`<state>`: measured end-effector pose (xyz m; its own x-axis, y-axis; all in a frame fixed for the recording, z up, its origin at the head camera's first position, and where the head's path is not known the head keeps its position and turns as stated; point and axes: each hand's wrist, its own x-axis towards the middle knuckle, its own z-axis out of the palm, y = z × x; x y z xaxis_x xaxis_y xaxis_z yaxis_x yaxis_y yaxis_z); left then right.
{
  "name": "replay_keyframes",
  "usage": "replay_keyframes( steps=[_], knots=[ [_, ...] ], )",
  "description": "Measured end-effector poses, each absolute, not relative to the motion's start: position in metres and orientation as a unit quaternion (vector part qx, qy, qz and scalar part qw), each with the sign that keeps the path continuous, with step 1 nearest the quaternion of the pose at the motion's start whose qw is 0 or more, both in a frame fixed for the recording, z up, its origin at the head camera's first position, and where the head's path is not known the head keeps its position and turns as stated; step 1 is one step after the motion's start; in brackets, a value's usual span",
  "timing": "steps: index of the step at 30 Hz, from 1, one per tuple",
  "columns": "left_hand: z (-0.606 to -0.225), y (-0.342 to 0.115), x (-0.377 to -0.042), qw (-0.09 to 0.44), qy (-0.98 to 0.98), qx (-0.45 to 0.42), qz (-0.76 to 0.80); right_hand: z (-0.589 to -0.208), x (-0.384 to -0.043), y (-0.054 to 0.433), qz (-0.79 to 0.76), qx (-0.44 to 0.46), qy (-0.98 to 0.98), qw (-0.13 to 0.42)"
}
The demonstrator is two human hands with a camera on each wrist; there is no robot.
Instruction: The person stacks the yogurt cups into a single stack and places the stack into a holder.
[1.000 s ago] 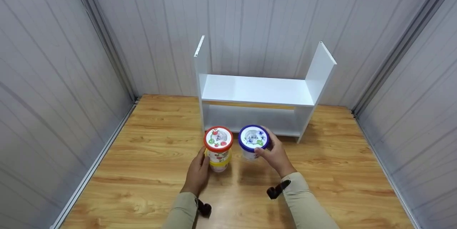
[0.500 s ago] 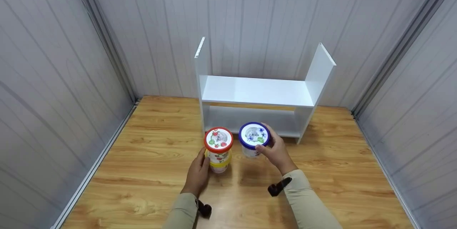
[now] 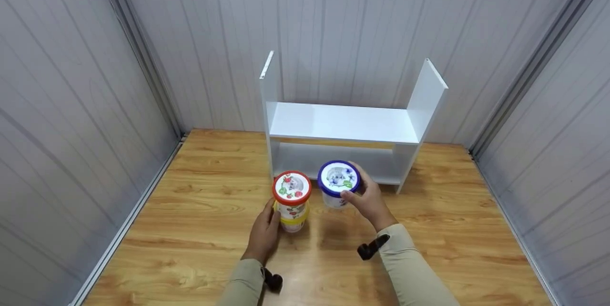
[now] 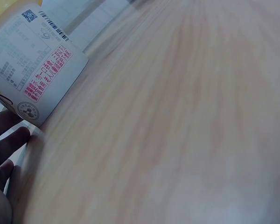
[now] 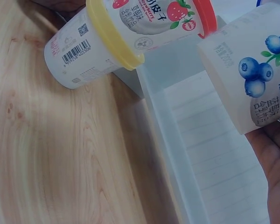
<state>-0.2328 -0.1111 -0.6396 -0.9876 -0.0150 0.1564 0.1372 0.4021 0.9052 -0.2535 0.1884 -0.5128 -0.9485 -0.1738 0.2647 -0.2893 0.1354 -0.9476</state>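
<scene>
A cup with a red lid (image 3: 292, 187) and printed strawberries stands on top of a cup with a yellow lid (image 3: 294, 224) in the head view. My left hand (image 3: 262, 234) holds the lower, yellow-lidded cup from its left side, the thumb in front. In the left wrist view the fingers lie beside that cup's base (image 4: 42, 70), partly cut off. My right hand (image 3: 369, 201) grips a blueberry cup with a blue lid (image 3: 339, 177), which is held off the table, right of the stack. The right wrist view shows the blueberry cup (image 5: 252, 70) tilted, apart from the stack.
Behind the cups stands a white two-tier shelf (image 3: 343, 122) with tall side panels. Its lower board (image 3: 333, 158) lies just beyond the blueberry cup. A wooden tabletop (image 3: 209, 191) spreads around, enclosed by pale panel walls (image 3: 333, 25).
The blue-lidded cup has risen slightly and moved a little toward the shelf in my right hand. My left hand and the stacked cups stay where they were.
</scene>
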Motion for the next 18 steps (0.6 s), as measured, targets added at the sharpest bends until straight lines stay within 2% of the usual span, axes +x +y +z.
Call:
replay_keyframes(
  steps=[18],
  knots=[
    [-0.642, -0.111, -0.232, 0.076, -0.833, -0.042, -0.546, -0.499, -0.258, 0.185, 0.662, 0.178, -0.728, 0.033]
  ],
)
